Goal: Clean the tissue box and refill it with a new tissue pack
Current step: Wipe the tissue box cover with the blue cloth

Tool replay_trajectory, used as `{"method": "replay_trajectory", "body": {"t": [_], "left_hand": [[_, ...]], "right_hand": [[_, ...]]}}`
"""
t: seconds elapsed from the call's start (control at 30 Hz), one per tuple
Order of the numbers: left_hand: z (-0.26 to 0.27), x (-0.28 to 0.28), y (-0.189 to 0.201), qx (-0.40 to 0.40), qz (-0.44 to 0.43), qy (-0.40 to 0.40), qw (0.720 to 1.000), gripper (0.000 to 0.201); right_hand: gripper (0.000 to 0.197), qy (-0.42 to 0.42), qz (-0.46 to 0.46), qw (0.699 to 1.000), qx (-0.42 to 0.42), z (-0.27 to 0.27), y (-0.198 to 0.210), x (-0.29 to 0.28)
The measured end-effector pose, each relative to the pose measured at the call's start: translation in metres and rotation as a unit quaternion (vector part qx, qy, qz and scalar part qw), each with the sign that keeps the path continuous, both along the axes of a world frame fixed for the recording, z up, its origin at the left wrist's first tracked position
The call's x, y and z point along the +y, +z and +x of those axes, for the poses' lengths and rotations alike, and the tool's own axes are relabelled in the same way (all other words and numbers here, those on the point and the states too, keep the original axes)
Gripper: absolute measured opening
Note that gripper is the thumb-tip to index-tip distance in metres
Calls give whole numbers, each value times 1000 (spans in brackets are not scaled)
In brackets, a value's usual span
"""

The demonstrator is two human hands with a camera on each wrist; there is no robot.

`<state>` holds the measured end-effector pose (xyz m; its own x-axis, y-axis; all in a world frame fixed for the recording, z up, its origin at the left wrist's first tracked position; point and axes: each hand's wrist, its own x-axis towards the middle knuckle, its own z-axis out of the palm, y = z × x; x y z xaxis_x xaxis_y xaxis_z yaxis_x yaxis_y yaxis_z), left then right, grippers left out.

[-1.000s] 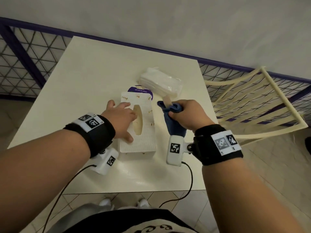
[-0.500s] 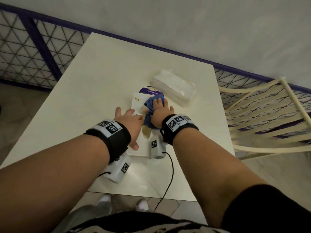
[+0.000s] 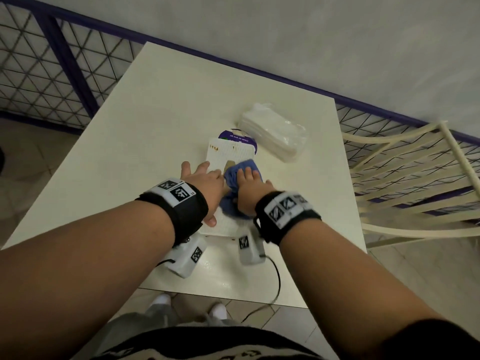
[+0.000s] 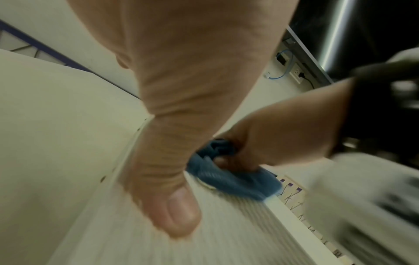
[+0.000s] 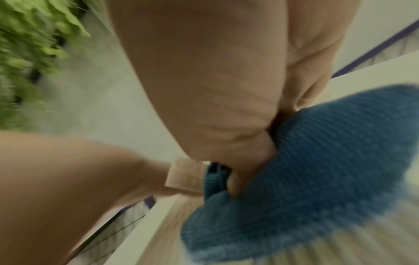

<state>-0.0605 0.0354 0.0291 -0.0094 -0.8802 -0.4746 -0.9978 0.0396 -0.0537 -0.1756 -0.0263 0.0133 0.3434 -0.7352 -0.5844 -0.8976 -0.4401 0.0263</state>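
Wiping the tissue box (image 3: 231,154) lid mid-worktop (image 3: 155,120): your right hand (image 3: 250,189) grips the bunched blue cloth (image 3: 240,168) against it. Left hand (image 3: 205,185) lies flat, fingers straight, likely pinning the box against sliding. New tissue pack (image 3: 272,136) waits far right, unopened.

The tissue box (image 3: 230,162) lies flat near the middle of the worktop (image 3: 161,120), and everything is placed from it. The left hand (image 3: 205,183) rests on the box's left side, thumb over the near part of its top. The right hand (image 3: 250,189) sits on the box's right half, with the cloth (image 3: 240,168) between hand and box top. A round pack (image 3: 237,135) lies just behind the box, partly hidden by it. The tissue pack (image 3: 272,135) lies behind and to the right. The chair (image 3: 415,178) stands well to the right, off the worktop.
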Motion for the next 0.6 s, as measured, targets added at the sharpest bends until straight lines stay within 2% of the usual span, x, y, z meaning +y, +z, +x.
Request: {"method": "replay_trajectory", "body": {"t": [0.17,0.3,0.43,0.5,0.6], "left_hand": [[0,-2,2,-21,1,-6,1000,101],[2,-4,3,-10,3,-13,1000,96],[-2,-5,4,-27,-10,-17,999,85],[-2,-5,4,-21,-11,-16,1000,84],[1,-5,6,-33,7,-27,999,93]], "right_hand": [[78,-28,-33,999,-31,19,-1,-43],[77,6,-45,999,-21,4,-4,-3],[76,17,6,1000,-14,-15,-5,57],[75,19,15,1000,-13,-21,-5,60],[73,0,11,1000,-28,-18,-5,28]]}}
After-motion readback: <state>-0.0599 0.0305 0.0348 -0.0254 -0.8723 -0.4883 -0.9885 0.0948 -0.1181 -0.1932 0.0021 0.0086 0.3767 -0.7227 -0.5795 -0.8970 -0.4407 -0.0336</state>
